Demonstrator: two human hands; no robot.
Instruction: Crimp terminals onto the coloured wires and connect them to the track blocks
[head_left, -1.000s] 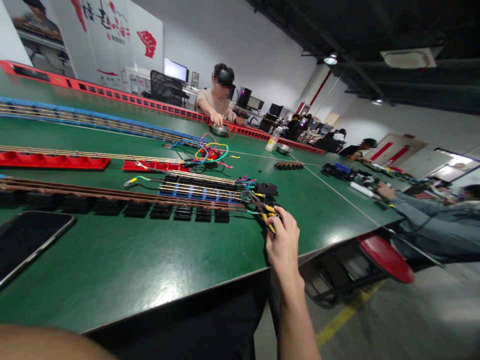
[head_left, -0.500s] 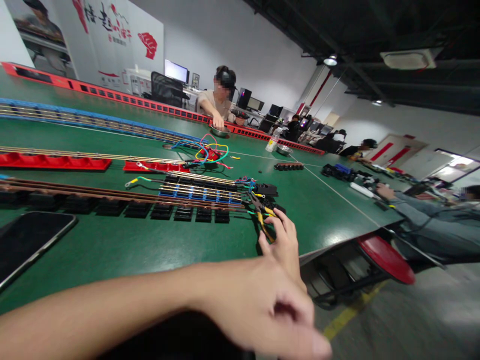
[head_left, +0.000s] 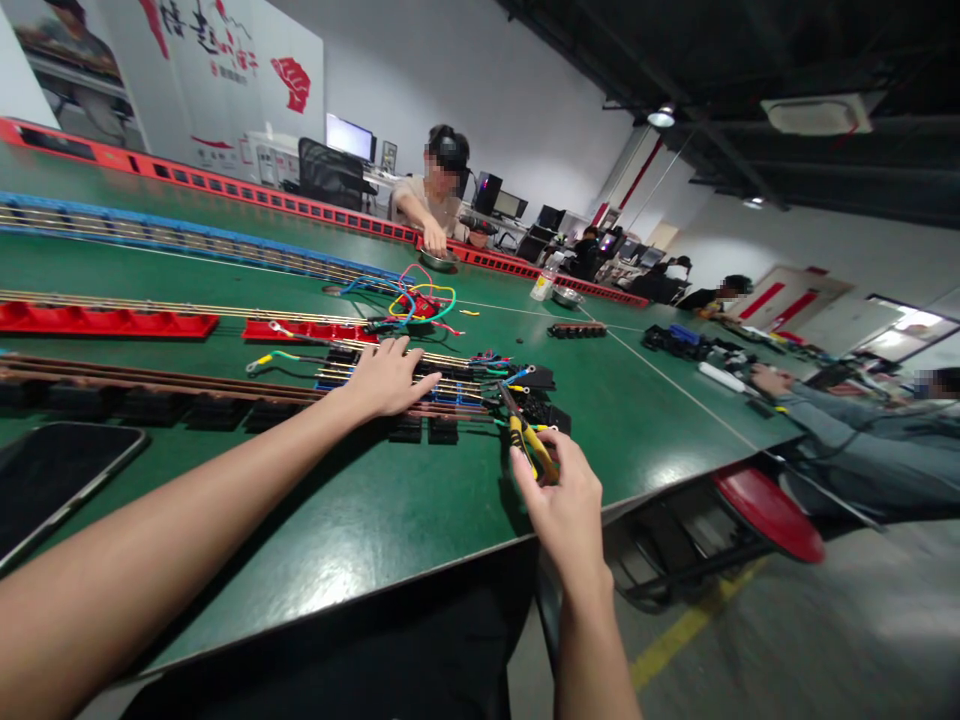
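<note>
No wording can be read for certain. The banner [head_left: 176, 110] bears large brush-style characters [head_left: 206, 40], some black and some red, too blurred to make out, over a smaller line of print. Right of them is a red fist sign [head_left: 292, 84]. The bottle [head_left: 544, 280] has a label too small to read.

The single view looks from the wearer's head, forward and down along both forearms to the fingers of the left hand [head_left: 386, 380] and right hand [head_left: 562, 495], which are fairly near. It is wide, taking in the green table [head_left: 330, 520] around the fingers and, well beyond them, a seated person [head_left: 431, 205] and the dark ceiling [head_left: 720, 60].
</note>
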